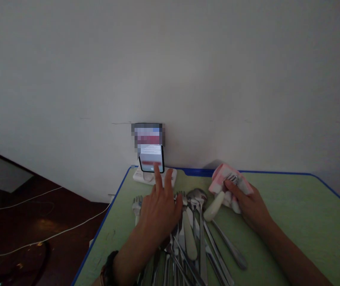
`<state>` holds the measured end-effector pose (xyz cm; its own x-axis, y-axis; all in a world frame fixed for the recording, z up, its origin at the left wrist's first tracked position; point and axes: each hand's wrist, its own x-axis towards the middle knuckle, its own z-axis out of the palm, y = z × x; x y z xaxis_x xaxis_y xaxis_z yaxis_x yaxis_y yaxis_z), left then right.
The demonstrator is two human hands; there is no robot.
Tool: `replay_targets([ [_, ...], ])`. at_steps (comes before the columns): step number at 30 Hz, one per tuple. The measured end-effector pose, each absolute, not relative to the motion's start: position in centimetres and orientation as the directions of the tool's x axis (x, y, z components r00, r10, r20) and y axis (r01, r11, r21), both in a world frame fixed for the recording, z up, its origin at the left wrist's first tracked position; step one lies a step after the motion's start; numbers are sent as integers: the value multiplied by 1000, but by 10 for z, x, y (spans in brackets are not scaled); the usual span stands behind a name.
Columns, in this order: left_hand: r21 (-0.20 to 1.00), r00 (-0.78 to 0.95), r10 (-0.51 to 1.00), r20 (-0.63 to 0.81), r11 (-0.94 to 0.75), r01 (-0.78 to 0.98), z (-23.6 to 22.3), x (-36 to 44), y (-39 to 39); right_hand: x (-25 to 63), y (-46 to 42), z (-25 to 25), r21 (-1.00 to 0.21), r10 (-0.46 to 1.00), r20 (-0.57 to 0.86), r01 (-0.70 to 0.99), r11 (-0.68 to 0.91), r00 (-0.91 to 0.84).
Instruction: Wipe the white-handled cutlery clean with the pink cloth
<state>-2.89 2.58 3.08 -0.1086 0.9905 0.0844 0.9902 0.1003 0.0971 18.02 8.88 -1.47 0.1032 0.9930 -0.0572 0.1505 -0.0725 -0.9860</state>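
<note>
My left hand [159, 210] reaches forward over a pile of cutlery [192, 242], its index finger stretched out and touching the lower part of a phone's [151, 158] screen. The phone leans upright against the wall on a white block [155, 176]. My right hand [249, 204] is closed round a fork with a white handle [217, 202] and a pink cloth [225, 178] wrapped about the fork's head. The cutlery pile holds several spoons and forks, some with white handles, lying on the green table [292, 222].
The green table has a blue edge [277, 172] and stands against a plain white wall. To the left the dark floor [24, 226] carries white cables [53, 236]. A dark wristband [109, 268] sits on my left wrist.
</note>
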Motion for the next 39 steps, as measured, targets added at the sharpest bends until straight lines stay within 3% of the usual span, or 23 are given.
replay_targets([
  [6, 170, -120, 968, 219, 83, 982, 30, -31, 36, 181, 89, -14, -983, 995, -44, 175, -59, 85],
  [11, 268, -24, 930, 368, -82, 960, 45, -29, 43, 181, 89, -16, -992, 997, -36, 120, -44, 67],
  [17, 340, 136, 981, 135, -175, 924, 50, -5, 41, 185, 91, -25, -993, 998, 2, 115, -6, 65],
  [21, 312, 167, 986, -2, -158, 937, 57, 19, 33, 184, 91, -26, -998, 994, -12, -61, -6, 109],
  [24, 357, 286, 954, -93, -237, 904, 72, 35, 26, 181, 89, -10, -973, 984, -58, -231, -18, 166],
  [27, 386, 263, 951, -163, -183, 904, 85, 41, 21, 177, 85, 14, -948, 974, -48, -317, 25, 221],
  [36, 435, 312, 943, -118, -234, 870, 105, 26, 17, 177, 71, 59, -935, 991, -97, -349, -60, 90],
  [39, 495, 318, 946, -64, -247, 833, 112, 26, 15, 177, 62, 77, -891, 986, -162, -435, -129, 41],
])
